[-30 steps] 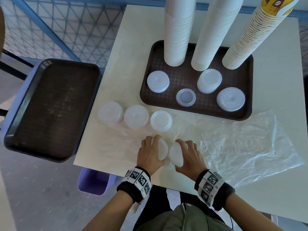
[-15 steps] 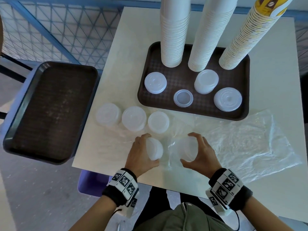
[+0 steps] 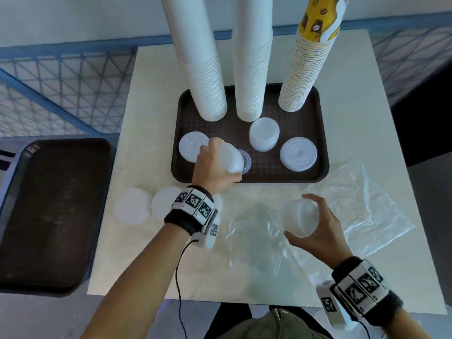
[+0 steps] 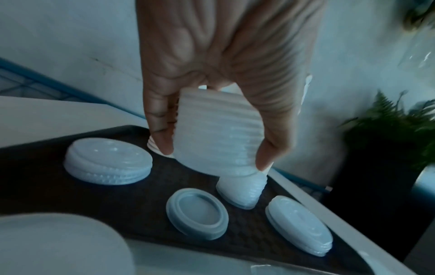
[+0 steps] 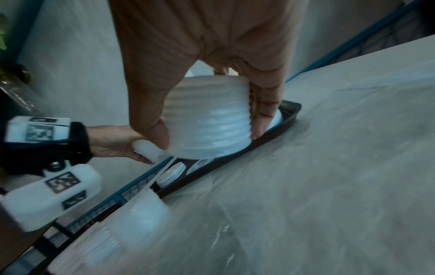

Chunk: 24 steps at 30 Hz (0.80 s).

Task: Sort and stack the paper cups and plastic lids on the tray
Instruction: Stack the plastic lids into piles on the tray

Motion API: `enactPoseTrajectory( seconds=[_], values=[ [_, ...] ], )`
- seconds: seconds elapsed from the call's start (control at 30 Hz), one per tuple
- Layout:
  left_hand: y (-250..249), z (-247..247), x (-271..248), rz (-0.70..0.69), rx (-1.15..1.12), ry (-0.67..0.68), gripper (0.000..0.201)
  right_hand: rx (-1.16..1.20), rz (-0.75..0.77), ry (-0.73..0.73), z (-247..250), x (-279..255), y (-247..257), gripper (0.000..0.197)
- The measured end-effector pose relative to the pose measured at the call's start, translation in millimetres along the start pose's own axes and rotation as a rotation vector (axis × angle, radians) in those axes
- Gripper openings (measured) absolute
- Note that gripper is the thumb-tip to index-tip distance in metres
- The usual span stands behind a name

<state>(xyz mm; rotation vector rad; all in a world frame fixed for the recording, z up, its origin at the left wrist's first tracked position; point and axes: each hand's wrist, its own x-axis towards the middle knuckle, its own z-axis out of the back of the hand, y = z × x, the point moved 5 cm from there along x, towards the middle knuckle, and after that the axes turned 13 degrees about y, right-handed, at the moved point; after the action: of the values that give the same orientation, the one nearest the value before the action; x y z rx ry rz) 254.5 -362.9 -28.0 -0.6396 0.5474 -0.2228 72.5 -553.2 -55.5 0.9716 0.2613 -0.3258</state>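
An empty dark tray (image 3: 56,211) sits at far left; loose lids (image 3: 133,207) lie on the table (image 3: 151,113). My left hand (image 3: 212,167) pinches a lid stack (image 4: 212,134) between thumb and fingers, tilted over the brown tray (image 3: 320,133) — above a single lid (image 4: 196,211). My right hand (image 3: 318,228) curls round a second stack (image 3: 299,220) over the plastic sheet (image 3: 354,204), near the tray's front edge.

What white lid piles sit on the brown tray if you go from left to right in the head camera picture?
Flat lid pile → stack of lids in the left hand → tall lid pile → wide flat lid pile. A single lid under the held stack is mostly hidden, so it is left out.
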Motion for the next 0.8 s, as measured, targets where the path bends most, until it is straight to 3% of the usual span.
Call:
enactPoseTrajectory(
  seconds=[0.37,0.8],
  values=[
    [8,-52,62,0.263,0.068,0.0,0.087,0.076,-0.066,-0.076,35,8,-23,0.088],
    [8,-60,67,0.284,0.14,0.031,0.086,0.038,-0.049,-0.068,43,23,-20,0.086]
  ],
)
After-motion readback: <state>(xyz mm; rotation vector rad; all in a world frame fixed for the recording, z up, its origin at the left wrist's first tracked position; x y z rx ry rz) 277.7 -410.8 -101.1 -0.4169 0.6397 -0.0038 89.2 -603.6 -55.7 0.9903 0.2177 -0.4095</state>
